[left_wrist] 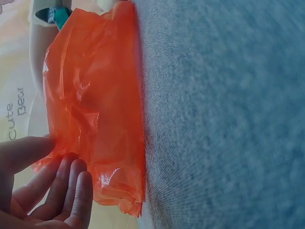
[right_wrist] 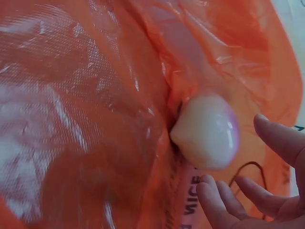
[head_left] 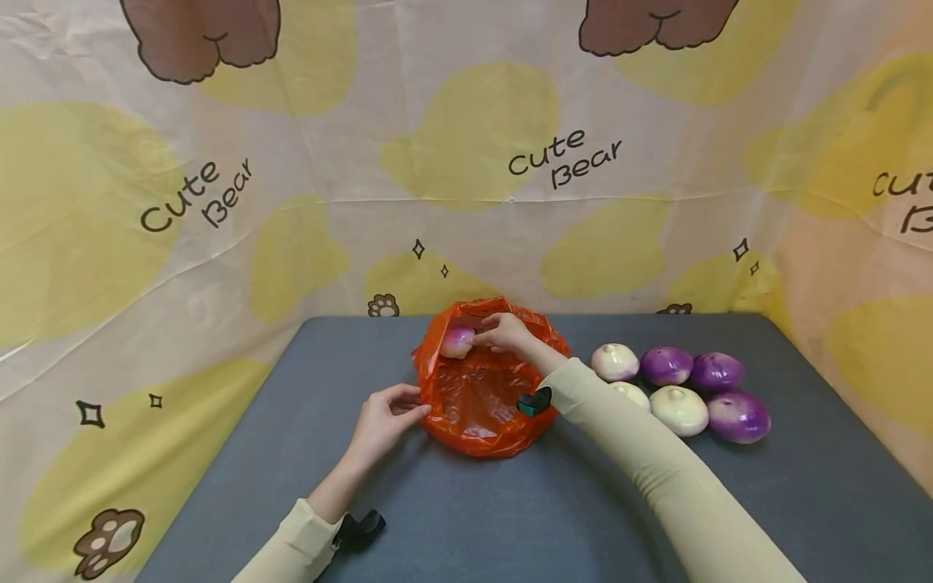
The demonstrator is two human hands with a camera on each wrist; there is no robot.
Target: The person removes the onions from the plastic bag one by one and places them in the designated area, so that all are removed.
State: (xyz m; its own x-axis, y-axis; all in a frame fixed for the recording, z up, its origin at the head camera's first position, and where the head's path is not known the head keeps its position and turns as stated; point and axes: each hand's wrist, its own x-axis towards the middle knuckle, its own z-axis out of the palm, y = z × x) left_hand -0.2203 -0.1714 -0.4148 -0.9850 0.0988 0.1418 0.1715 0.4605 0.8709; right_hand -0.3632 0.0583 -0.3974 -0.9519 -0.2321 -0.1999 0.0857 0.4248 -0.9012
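Note:
A red plastic bag stands on the table, its mouth spread wide toward me. My left hand pinches the left side of its rim between thumb and fingers; in the left wrist view the thumb lies against the crinkled plastic. Inside the bag's mouth, my right hand is beside a glossy, onion-like bulb, white on one side and purple on the other. From the right wrist, the bulb rests against the bag's wall, and the spread fingers stand a small gap away from it.
Right of the bag, several similar bulbs sit in two rows: purple ones and white ones with a nub. My right sleeve partly covers one. A printed cloth hangs behind the grey table.

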